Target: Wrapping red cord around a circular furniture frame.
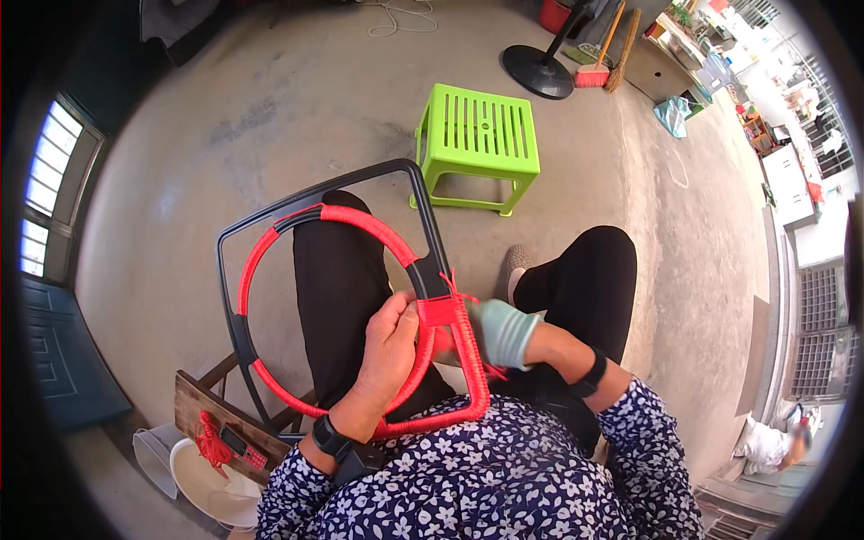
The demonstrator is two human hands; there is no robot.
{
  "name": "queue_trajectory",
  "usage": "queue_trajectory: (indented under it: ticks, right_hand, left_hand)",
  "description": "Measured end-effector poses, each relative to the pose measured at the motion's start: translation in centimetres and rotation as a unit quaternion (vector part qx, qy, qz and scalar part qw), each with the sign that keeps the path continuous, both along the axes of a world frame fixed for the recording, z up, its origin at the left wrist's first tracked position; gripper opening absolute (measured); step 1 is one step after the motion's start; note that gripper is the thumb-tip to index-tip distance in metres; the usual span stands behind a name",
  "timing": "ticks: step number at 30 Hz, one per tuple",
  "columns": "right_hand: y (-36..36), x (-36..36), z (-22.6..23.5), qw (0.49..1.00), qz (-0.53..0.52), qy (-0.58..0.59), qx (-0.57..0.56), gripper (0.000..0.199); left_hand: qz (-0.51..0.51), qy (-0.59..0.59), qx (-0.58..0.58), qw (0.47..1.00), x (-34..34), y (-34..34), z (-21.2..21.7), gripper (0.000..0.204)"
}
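Observation:
A black metal frame (317,191) with a ring inside it rests on my lap. Much of the ring and the near corner of the frame is wrapped in red cord (364,222). My left hand (389,346) grips the wrapped ring near the frame's right side. My right hand (500,331), in a pale green glove, is closed on the red cord beside the wrapped corner (447,310). A short cord end (494,370) hangs below the glove.
A bright green plastic stool (477,144) stands on the concrete floor ahead. A wooden stool (225,421) at lower left carries a bundle of red cord (212,441) and a small red device. White basins (202,486) lie beneath it. A fan base (537,70) and brooms (598,63) stand far ahead.

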State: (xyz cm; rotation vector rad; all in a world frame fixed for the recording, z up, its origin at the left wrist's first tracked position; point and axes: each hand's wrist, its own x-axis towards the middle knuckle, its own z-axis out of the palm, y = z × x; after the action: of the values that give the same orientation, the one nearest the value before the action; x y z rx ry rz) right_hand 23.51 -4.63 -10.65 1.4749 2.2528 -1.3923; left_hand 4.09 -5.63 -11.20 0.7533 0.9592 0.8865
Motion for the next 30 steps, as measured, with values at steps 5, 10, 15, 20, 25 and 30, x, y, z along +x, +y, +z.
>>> queue_trajectory:
  ticks: [5,10,15,20,25,30]
  right_hand:
    - [2.0,-0.9,-0.2,0.960,-0.200,0.187,0.062,0.065]
    - [3.2,0.0,1.1,0.767,-0.445,0.431,0.163,0.078]
    - [2.0,-3.5,5.9,0.877,0.013,0.090,0.472,0.060]
    - [0.3,-1.7,6.2,0.734,-0.443,0.509,0.074,0.037]
    - [0.7,3.8,8.1,0.923,-0.219,0.100,0.301,0.022]
    - [-1.4,12.1,6.9,0.901,-0.311,-0.100,0.286,0.015]
  left_hand:
    - [0.035,0.208,0.146,0.967,-0.5,-0.1,-0.2,0.021]
    - [0.236,0.410,0.456,0.754,-0.4,0.5,2.0,0.023]
    - [0.128,0.303,0.602,0.728,-0.9,-0.8,2.4,0.035]
    - [0.230,0.317,0.450,0.803,-0.1,0.1,2.2,0.026]
    - [0.054,0.001,0.016,0.998,-0.4,0.2,0.2,0.021]
    - [0.082,-0.034,0.006,0.996,-0.4,0.2,0.0,0.025]
